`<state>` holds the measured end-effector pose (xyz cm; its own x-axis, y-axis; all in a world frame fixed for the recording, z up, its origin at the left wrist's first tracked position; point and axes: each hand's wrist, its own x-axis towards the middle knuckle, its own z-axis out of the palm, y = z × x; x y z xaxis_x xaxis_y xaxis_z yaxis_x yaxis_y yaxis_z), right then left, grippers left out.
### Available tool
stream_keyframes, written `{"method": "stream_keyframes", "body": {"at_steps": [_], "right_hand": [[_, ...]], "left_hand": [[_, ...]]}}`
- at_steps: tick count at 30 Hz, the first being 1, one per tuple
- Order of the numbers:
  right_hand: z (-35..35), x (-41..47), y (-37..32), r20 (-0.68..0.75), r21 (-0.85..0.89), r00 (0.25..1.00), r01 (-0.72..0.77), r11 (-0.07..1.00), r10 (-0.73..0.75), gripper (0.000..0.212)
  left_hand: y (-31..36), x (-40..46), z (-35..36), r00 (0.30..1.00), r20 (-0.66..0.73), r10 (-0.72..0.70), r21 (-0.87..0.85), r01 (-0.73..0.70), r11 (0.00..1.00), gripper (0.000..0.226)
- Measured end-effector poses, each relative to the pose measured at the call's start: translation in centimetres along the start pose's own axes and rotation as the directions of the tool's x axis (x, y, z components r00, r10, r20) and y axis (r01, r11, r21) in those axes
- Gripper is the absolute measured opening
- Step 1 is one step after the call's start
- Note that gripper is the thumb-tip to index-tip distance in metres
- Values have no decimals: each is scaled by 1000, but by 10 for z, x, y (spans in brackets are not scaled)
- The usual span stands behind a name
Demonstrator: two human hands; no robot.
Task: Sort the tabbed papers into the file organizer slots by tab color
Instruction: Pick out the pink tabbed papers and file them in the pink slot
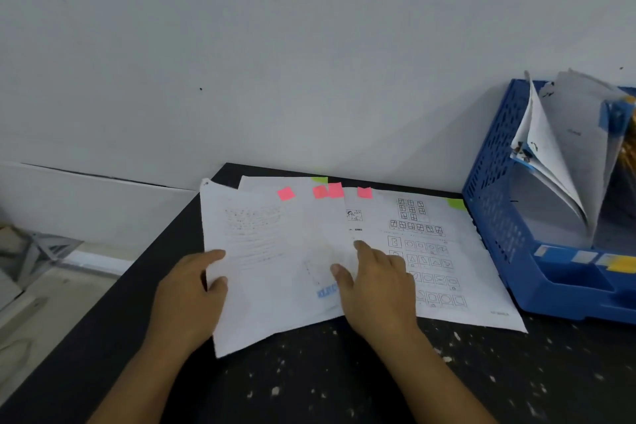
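While the stack of tabbed papers lies fanned on the black table, your left hand pinches the left edge of the top sheet, thumb on top and fingers curled beneath, evidently to lift it clear of the rest. Your right hand rests flat and unclenched on the sheets just beside it, grasping nothing; the judgement is that it pins the lower papers so only one sheet comes away.

Beyond your fingertips, four pink tabs stand along the far edge of the fan, with one green tab behind them and a second green tab farther to your right. The sheet of printed figures extends out from under your right hand toward the blue file organizer, which stands well to the right of that hand. Papers already lean in its slots, with a blue tab near their top; which slot takes which color cannot be told. Most of the sorting appears undone.
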<state>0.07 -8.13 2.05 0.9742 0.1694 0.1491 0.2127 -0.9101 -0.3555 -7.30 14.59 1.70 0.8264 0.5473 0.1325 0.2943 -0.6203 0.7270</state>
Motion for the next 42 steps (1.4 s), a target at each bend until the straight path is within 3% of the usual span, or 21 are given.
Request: {"method": "stream_keyframes", "body": {"at_steps": [2, 5, 8, 12, 15, 17, 20, 24, 27, 29, 31, 33, 35, 37, 38, 40, 42], "right_hand": [[0, 3, -1, 104, -53, 992, -61, 997, 66, 63], [1, 3, -8, 119, -87, 989, -75, 993, 85, 62], [-2, 8, -12, 122, -6, 984, -134, 991, 134, 64], [-10, 22, -15, 232, 198, 947, -270, 942, 223, 70], [-18, 31, -13, 296, 274, 924, -326, 905, 243, 53], [-18, 31, -9, 321, 268, 923, -304, 914, 213, 41], [-19, 26, -5, 291, 291, 943, -251, 923, 164, 44], [-20, 20, 5, 199, 564, 974, -206, 800, 111, 24], [-18, 17, 11, 211, 693, 973, -219, 687, 98, 24], [-17, 14, 10, 262, 759, 963, -244, 604, 59, 19], [-15, 11, 9, 330, 793, 944, -273, 544, -8, 16], [-14, 9, 3, 333, 799, 942, -257, 544, -43, 17], [-7, 14, 0, 233, 767, 973, -185, 615, 3, 39], [-5, 16, -1, 74, 608, 997, -53, 793, 10, 39], [-4, 17, 0, 45, 476, 998, 27, 879, -55, 37], [0, 19, 5, 156, 231, 964, 177, 957, -216, 49], [7, 20, 11, 293, 85, 916, 262, 961, -275, 61]], "left_hand": [[-4, 0, 8, 999, 19, 34, 120, -36, 992, 45], [-7, -1, 15, 996, 52, 69, 259, -80, 963, 47], [-4, -4, 16, 996, 43, 78, 284, -87, 955, 46], [-2, -6, 16, 996, 41, 79, 279, -87, 956, 44], [2, -8, 15, 997, 49, 65, 231, -74, 970, 48], [6, -11, 14, 998, 61, 29, 170, -39, 985, 56], [8, -13, 13, 995, 102, 1, 84, -9, 996, 73], [11, -12, 13, 996, 80, 43, -130, -32, 991, 81], [13, -7, 7, 999, 41, -2, -423, 19, 906, 84], [10, -3, -1, 993, 101, -62, -628, 112, 770, 81], [7, -3, -5, 983, 171, -68, -709, 170, 685, 72], [4, -4, -9, 982, 175, -71, -676, 172, 717, 55], [1, -3, -13, 987, 114, -114, -608, 160, 777, 41], [-4, 0, -18, 987, 58, -153, -572, 158, 805, 37], [-7, 2, -20, 985, 51, -167, -557, 167, 813, 36], [-11, 4, -22, 982, 61, -181, -514, 186, 837, 36], [-13, 4, -21, 977, 90, -193, -496, 212, 842, 37]]}}
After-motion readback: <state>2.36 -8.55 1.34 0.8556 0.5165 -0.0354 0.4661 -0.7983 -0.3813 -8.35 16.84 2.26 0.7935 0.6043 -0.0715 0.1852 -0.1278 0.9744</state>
